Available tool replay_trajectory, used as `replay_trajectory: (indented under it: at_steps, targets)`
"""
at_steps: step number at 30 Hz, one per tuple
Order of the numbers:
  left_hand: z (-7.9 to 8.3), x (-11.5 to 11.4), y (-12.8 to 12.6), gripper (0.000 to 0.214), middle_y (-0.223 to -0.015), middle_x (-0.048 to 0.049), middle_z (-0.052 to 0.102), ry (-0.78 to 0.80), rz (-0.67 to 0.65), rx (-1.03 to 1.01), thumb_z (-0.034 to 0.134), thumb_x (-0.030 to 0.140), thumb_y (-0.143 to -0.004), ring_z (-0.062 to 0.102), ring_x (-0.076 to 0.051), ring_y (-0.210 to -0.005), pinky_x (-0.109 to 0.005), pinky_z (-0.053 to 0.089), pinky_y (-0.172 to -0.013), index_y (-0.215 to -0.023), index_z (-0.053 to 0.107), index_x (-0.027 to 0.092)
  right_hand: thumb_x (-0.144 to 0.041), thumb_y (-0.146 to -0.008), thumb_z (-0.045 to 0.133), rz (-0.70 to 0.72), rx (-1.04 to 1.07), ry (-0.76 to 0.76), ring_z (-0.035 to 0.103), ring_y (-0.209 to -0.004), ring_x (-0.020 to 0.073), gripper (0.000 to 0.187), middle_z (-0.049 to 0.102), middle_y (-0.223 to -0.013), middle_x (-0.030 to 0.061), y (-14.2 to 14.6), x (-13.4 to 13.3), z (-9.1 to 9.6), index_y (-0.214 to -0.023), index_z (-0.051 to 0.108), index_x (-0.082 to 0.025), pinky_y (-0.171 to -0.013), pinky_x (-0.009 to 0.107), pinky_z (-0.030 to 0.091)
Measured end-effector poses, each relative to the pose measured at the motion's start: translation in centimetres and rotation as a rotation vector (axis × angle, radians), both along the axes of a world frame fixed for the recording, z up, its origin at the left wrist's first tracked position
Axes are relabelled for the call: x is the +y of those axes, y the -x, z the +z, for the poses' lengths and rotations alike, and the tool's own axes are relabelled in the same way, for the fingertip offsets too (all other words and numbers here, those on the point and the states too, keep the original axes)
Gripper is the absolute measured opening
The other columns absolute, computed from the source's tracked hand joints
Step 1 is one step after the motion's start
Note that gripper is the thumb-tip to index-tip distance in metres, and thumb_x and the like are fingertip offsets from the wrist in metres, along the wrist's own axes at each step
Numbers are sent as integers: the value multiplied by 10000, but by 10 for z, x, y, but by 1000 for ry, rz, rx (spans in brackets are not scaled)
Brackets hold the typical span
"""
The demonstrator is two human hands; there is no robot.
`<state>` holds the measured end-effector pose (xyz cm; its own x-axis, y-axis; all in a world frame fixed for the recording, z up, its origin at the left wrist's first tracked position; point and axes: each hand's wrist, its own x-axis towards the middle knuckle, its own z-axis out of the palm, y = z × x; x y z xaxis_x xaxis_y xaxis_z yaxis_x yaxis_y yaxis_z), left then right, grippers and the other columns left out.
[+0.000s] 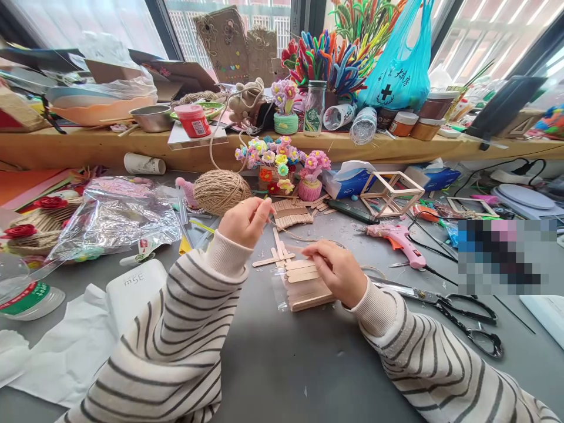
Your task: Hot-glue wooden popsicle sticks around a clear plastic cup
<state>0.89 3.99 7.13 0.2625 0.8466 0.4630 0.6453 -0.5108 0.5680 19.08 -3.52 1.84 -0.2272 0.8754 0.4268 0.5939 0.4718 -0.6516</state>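
My left hand (245,222) is raised in front of the ball of twine (222,191), thumb and fingers pinched together. Whatever is between them is too small to make out. My right hand (337,271) is closed by a pinch on a wooden craft stick (296,249), whose end pokes out to the left of the fingertips. Below that hand lies a stack of craft sticks (308,294) on a clear plastic wrapper (278,291). Several loose craft sticks (277,257) cross each other just to its left. A panel of joined sticks (293,214) lies behind.
Large black-handled scissors (445,302) and a pink glue gun (403,239) lie at right. Stick-built cube frame (392,194) and yarn flowers (273,158) stand behind. A white power bank (136,291) and crumpled tissue (66,346) are at left. A crowded wooden ledge (176,147) runs along the back.
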Motion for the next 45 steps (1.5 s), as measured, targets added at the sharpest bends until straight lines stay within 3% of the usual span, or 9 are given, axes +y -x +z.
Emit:
replay_trajectory:
  at_steps: [5, 10, 14, 18, 23, 29, 33, 38, 45]
  targets:
    - [-8, -44, -3, 371, -834, -79, 617, -96, -343, 200, 392, 439, -832, 578, -155, -734, -276, 463, -697, -867, 600, 134, -199, -851, 419, -65, 225, -17, 594, -841, 136, 196, 639, -886, 58, -4, 3, 3, -935, 595, -176, -771, 272, 463]
    - [-43, -77, 8, 636, -1162, -150, 518, -125, -369, 209, 509, 561, -731, 487, -243, -1086, -363, 410, -923, -1204, 431, 144, -279, -852, 455, -178, 471, 20, 621, -752, 131, 208, 657, -811, 23, -23, -2, -4, -1028, 535, -205, -724, 293, 487]
    - [-62, -76, 18, 494, -1189, -129, 502, -96, -376, 189, 526, 398, -781, 491, -222, -1096, -349, 422, -933, -1213, 417, 184, -272, -841, 474, -171, 352, -9, 567, -599, 115, 159, 610, -684, 9, -37, -14, -9, -906, 596, -193, -620, 280, 482]
    - [-70, -71, 21, 484, -1183, -130, 503, -123, -370, 145, 517, 369, -792, 491, -220, -1100, -344, 433, -929, -1227, 409, 189, -219, -820, 493, -229, 188, -144, 536, -698, 137, 189, 554, -746, 35, -43, -23, -6, -922, 652, -220, -622, 275, 461]
    - [-72, -71, 21, 509, -1162, -135, 532, -235, -362, 182, 511, 376, -797, 494, -243, -1106, -435, 369, -983, -1255, 378, 198, -240, -815, 509, -113, 194, 22, 515, -580, 104, 210, 547, -672, -8, -42, -32, -5, -1009, 590, -228, -548, 237, 443]
    - [-72, -72, 23, 542, -1167, -146, 540, -325, -378, 214, 500, 355, -812, 475, -241, -1141, -436, 354, -1002, -1295, 336, 173, -342, -783, 550, -29, 301, 271, 486, -466, 86, 151, 528, -553, -30, -39, -35, -6, -764, 499, -202, -425, 202, 391]
    - [-71, -73, 22, 595, -1212, -143, 523, -332, -420, 204, 496, 337, -815, 458, -248, -1166, -414, 401, -973, -1340, 265, 181, -375, -786, 535, -55, 234, 279, 423, -424, 74, 188, 499, -523, -34, -38, -34, -4, -742, 507, -194, -401, 205, 347]
    - [-68, -75, 20, 467, -1165, -103, 574, -386, -456, 269, 468, 365, -822, 455, -252, -1172, -426, 367, -989, -1261, 402, 220, -372, -778, 540, -96, 85, 212, 344, -405, 64, 178, 366, -478, -77, -36, -33, -2, -797, 515, -196, -391, 201, 296]
    - [-68, -75, 20, 470, -1136, -102, 588, -392, -468, 285, 453, 329, -825, 409, -237, -1200, -419, 341, -1002, -1261, 394, 165, -370, -766, 549, -78, 127, 256, 339, -418, 64, 224, 324, -493, -95, -36, -30, -3, -867, 447, -198, -393, 189, 285]
